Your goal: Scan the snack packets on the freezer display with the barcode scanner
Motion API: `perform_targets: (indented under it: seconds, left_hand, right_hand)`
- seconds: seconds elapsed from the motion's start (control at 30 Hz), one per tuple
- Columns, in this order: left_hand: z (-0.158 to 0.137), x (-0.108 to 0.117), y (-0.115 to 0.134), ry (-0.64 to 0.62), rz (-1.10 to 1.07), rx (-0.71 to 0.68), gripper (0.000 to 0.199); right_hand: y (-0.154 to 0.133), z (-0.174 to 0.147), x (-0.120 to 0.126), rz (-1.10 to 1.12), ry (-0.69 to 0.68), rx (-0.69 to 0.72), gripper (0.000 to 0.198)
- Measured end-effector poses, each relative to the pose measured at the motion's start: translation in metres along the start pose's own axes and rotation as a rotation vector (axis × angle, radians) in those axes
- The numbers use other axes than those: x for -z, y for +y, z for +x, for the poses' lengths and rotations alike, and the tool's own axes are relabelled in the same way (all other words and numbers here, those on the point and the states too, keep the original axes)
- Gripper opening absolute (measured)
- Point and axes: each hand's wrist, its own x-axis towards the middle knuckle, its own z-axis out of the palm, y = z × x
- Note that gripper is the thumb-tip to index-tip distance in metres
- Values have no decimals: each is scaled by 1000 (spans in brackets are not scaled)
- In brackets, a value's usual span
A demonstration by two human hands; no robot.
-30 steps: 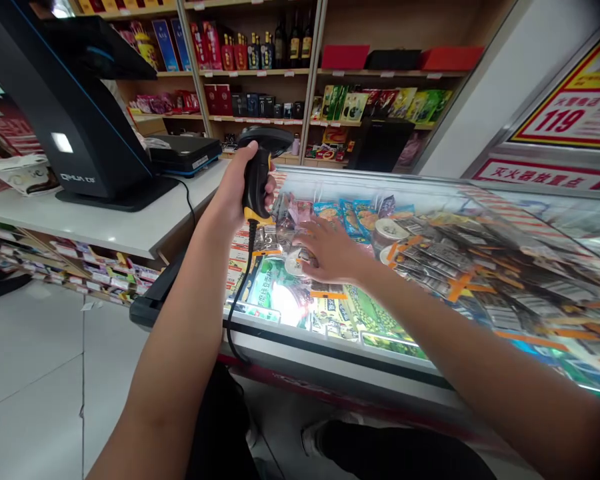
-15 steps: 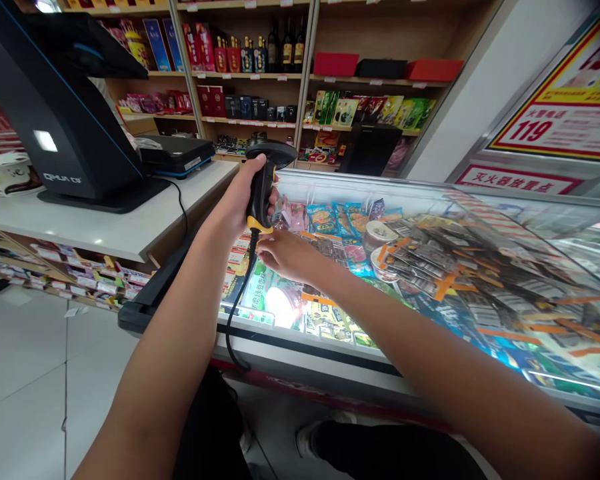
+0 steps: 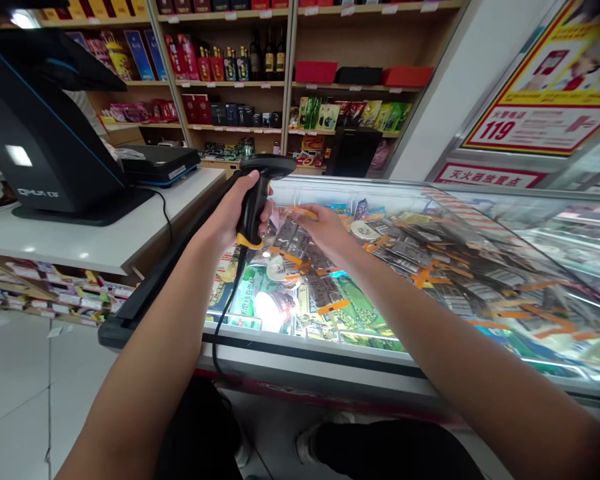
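Note:
My left hand (image 3: 233, 210) is wrapped round the black and yellow handle of a barcode scanner (image 3: 253, 210), its head pointing away over the freezer. A black cable hangs from the handle. To its right, my right hand (image 3: 323, 227) pinches the orange edge of a clear and dark packet (image 3: 293, 235), which hangs partly behind other packets. Below lie more dark packets with orange strips (image 3: 325, 287), a round white-lidded tub (image 3: 279, 269) and green bags (image 3: 365, 307). Another white-lidded tub (image 3: 364, 231) sits just beyond my right forearm.
The chest freezer (image 3: 300, 357) has a sliding glass lid, with a large heap of orange-edged packets (image 3: 460, 260) on the right. A counter (image 3: 105, 247) at left bears a black checkout terminal (image 3: 45, 147) and a scale (image 3: 157, 163). Stocked shelves (image 3: 235, 83) stand behind.
My right hand has moved away from the scanner's base, up and to the right, and now holds a packet's orange edge. The scanner stays in my left hand. The view has shifted slightly.

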Motion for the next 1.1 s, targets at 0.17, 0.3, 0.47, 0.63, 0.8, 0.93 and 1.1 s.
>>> perform_targets:
  seconds: [0.17, 0.3, 0.47, 0.63, 0.8, 0.93, 1.1]
  left_hand:
    - [-4, -20, -18, -368, 133, 72, 61]
    - [-9, -40, -36, -554, 174, 140, 58]
    - [-15, -55, -43, -621, 184, 113, 64]
    - [-17, -56, -43, -667, 185, 142, 66]
    - [-16, -53, -46, -689, 213, 162, 68]
    - [-15, -52, -48, -662, 228, 169, 63]
    - [-17, -56, -51, -632, 234, 166, 57]
  right_hand:
    - [16, 13, 77, 33, 239, 129, 42]
    - [29, 12, 113, 41, 371, 173, 41]
    - [33, 0, 126, 2, 447, 175, 40]
    - [28, -5, 126, 2, 430, 201, 36]
    - [28, -6, 126, -27, 428, 234, 38]
    - [33, -4, 128, -55, 424, 234, 38]
    - [32, -5, 130, -68, 420, 232, 40]
